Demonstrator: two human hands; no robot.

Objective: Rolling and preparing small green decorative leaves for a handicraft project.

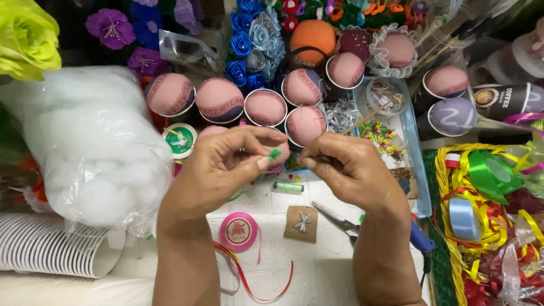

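Left hand (224, 164) pinches a green tape end (275, 153), right hand (348, 167) pinches a thin stick (362, 119), above a pink ribbon spool (238, 231) on the bench (317, 266).

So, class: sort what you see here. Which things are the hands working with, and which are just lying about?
In use:
- left hand, pinching a small green piece
- right hand, fingers closed on something too thin to make out

Lying about:
- green thread spool
- pink ribbon roll
- scissors
- bag of white stuffing
- stack of white cups
- basket of ribbons
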